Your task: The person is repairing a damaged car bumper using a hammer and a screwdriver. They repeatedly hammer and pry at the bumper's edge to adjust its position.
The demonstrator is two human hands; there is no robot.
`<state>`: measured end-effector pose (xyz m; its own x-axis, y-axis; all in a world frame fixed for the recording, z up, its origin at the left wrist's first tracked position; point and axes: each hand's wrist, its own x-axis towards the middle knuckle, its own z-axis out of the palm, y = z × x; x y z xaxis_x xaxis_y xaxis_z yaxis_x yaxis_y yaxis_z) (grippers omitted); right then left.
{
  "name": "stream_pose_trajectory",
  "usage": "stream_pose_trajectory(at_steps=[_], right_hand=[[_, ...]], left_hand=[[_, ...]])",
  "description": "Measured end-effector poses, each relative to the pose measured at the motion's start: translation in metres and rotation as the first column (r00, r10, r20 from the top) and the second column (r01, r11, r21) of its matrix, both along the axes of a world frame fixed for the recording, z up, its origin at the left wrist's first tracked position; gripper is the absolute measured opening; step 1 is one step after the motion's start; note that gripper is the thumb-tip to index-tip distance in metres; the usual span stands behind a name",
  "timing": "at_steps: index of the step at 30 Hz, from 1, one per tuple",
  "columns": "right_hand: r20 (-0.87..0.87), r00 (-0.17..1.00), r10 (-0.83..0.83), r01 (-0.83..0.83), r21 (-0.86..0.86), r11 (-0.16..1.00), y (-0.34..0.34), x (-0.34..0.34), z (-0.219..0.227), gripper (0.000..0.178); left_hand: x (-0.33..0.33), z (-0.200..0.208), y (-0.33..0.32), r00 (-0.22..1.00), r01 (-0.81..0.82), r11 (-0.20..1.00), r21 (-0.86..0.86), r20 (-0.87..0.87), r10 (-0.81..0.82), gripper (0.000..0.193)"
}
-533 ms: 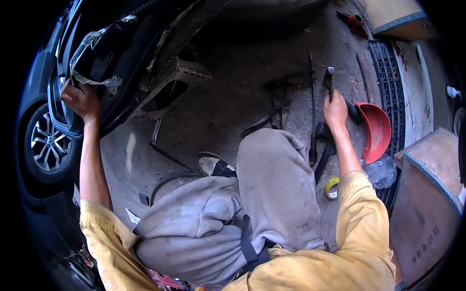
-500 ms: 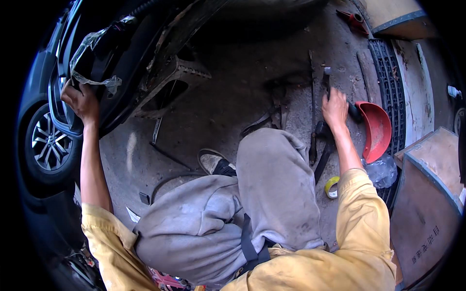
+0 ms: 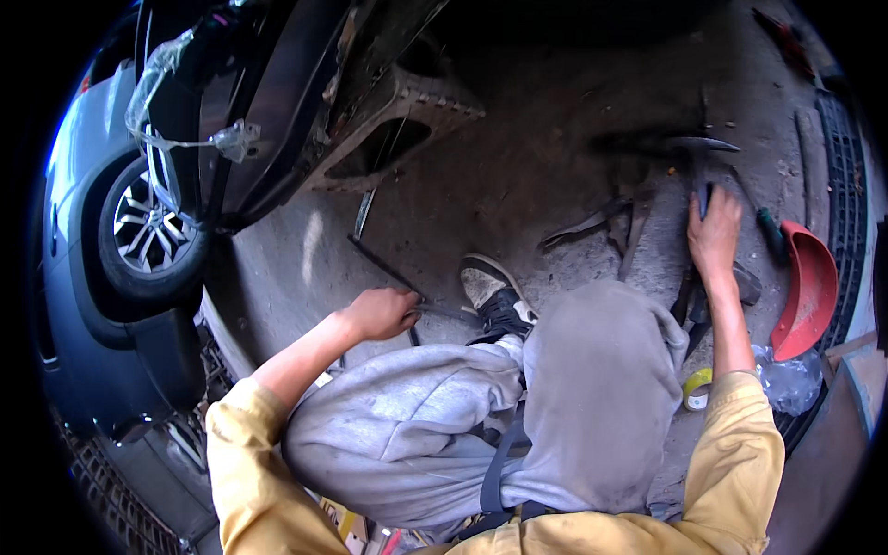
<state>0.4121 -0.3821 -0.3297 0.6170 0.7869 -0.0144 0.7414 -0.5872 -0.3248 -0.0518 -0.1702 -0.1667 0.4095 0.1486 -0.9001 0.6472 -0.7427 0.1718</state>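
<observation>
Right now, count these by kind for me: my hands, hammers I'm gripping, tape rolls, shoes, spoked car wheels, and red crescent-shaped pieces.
Hands: 2 (left hand, right hand)
Gripped hammer: 1
Yellow tape roll: 1
Shoe: 1
Spoked car wheel: 1
Red crescent-shaped piece: 1
Total: 7

Just left of the shoe (image 3: 498,298), the left hand (image 3: 381,313) has curled fingers, its forearm angled inward. Well right of the shoe, the right hand (image 3: 714,231) grips, forearm stretched forward.
</observation>
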Motion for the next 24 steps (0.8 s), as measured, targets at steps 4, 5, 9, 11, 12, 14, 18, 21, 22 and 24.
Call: stream_pose_trajectory(at_steps=[4, 5, 9, 11, 12, 14, 18, 21, 22, 24], right_hand=[[-0.004, 0.998, 0.055, -0.054, 0.081, 0.995, -0.01, -0.004, -0.001, 0.036], [0.001, 0.998, 0.063, -0.063, 0.074, 0.995, -0.013, -0.003, -0.003, 0.037], [0.053, 0.995, 0.088, -0.088, -0.004, 0.996, -0.006, -0.001, -0.013, 0.038], [0.097, 0.993, 0.072, -0.067, -0.057, 0.996, -0.011, 0.0, -0.012, 0.038], [0.116, 0.991, 0.064, -0.056, -0.071, 0.996, -0.009, 0.0, -0.012, 0.039], [0.094, 0.995, 0.032, -0.022, -0.1, 0.995, -0.007, -0.002, -0.014, 0.041], [0.061, 0.998, 0.029, -0.023, -0.105, 0.994, -0.004, -0.006, -0.021, 0.045], [0.074, 0.996, 0.046, -0.042, -0.061, 0.997, -0.004, -0.003, -0.032, 0.046], [0.088, 0.996, 0.035, -0.029, -0.065, 0.997, -0.013, 0.004, -0.034, 0.046], [0.072, 0.997, 0.029, -0.024, -0.07, 0.997, -0.015, 0.005, -0.036, 0.047]], left_hand=[[-0.076, -0.079, 0.013, 0.914, -0.316, 0.928, 0.199, -0.197, 0.354, 0.041], [-0.094, -0.091, 0.017, 0.893, -0.385, 0.862, 0.329, -0.104, 0.439, 0.042], [-0.154, -0.131, 0.03, 0.686, -0.687, 0.497, 0.53, 0.247, 0.685, 0.042], [-0.131, -0.135, 0.039, 0.219, -0.908, 0.095, 0.407, 0.269, 0.938, 0.043], [-0.129, -0.143, 0.036, 0.105, -0.933, -0.01, 0.361, 0.297, 0.949, 0.041], [-0.136, -0.156, 0.033, -0.123, -0.938, -0.225, 0.263, 0.356, 0.926, 0.035], [-0.178, -0.176, 0.019, -0.084, -0.943, -0.22, 0.25, 0.46, 0.884, 0.036], [-0.171, -0.17, 0.013, -0.107, -0.933, -0.249, 0.26, 0.46, 0.882, 0.037], [-0.12, -0.153, 0.007, -0.202, -0.937, -0.311, 0.157, 0.482, 0.852, 0.034], [-0.067, -0.102, -0.011, -0.463, -0.883, -0.451, -0.133, 0.412, 0.785, 0.027]])
